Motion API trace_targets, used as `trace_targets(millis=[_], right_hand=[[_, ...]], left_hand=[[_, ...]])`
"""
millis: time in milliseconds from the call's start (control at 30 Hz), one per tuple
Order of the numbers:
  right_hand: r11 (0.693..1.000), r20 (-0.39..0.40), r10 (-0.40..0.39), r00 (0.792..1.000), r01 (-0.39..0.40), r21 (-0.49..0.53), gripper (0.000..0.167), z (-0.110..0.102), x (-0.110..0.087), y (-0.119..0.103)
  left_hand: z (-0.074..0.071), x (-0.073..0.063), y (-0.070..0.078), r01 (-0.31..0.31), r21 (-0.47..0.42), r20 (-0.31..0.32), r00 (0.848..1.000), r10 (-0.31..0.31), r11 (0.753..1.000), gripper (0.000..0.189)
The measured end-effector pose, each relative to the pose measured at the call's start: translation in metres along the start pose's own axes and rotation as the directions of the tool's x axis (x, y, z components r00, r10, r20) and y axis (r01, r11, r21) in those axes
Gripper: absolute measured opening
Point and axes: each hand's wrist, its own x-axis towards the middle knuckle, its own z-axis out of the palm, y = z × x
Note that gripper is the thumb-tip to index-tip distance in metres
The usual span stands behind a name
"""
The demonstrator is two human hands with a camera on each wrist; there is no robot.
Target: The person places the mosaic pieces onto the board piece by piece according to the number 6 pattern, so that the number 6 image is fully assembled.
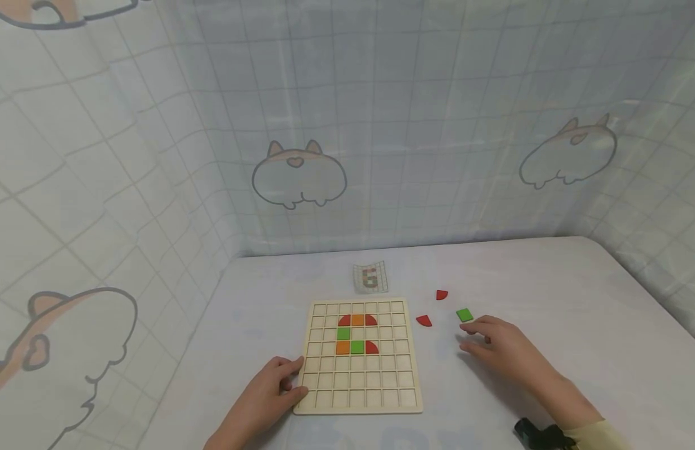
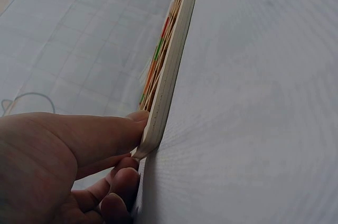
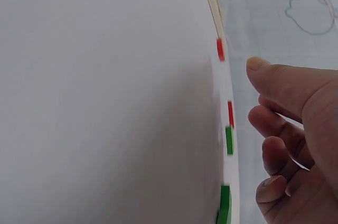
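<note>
A pale wooden grid board (image 1: 359,400) lies on the table, with several red, orange and green pieces set in its upper cells. My left hand (image 1: 270,390) holds its lower left edge, thumb at the corner, as the left wrist view also shows. Over the table to the right, my right hand (image 1: 507,350) hovers with fingers apart and nothing between them. A green square (image 1: 464,315) lies just beyond its fingertips. Another green piece (image 3: 224,205) appears in the right wrist view; the head view does not show it. Two red quarter-circles (image 1: 424,320) lie between board and green square.
A small paper card (image 1: 370,277) printed with a coloured grid pattern lies behind the board. White cloth covers the table (image 1: 269,281), and grid-patterned curtains (image 1: 409,125) with cartoon animals stand around its back and sides. The right wrist wears a black strap device (image 1: 541,434).
</note>
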Motion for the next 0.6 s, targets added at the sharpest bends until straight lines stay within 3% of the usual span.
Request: trace_targets(millis=[600], right_hand=[[1.000,-0.078,0.009,0.997,-0.011,-0.026,0.038,-0.015,-0.014,0.033]], left_hand=[[0.003,0.003,-0.006,0.006,-0.022,0.000,1.000,-0.006,1.000,0.063]])
